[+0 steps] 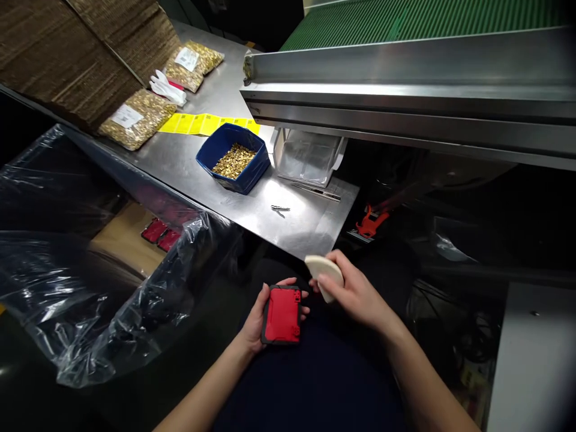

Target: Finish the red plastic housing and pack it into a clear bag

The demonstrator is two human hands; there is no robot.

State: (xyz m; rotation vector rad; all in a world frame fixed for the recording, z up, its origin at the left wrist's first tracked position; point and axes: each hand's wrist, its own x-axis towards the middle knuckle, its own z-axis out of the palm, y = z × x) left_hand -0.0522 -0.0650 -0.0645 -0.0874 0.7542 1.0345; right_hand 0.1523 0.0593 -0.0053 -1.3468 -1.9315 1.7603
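Note:
My left hand (255, 324) is wrapped round a red case (282, 313) with a black border, its red face turned up above my lap. To the right of it, my right hand (353, 288) grips a cream-coloured flat pad (324, 273) with a rounded edge, between thumb and fingers. The pad and the case are apart. Beyond both hands, a small metal tool (281, 210) lies on the steel table (306, 231). A blue bin (252, 179) farther back holds many small brass-coloured parts (234, 161).
At left, clear plastic (148, 318) lines a box with several red cases (155, 230). Bags of brass parts (137, 120), white gloves (166, 90) and a yellow label strip (198, 124) lie on the table. A green conveyor (405, 27) runs above a clear tray (308, 157). An orange clamp (372, 223) sits below.

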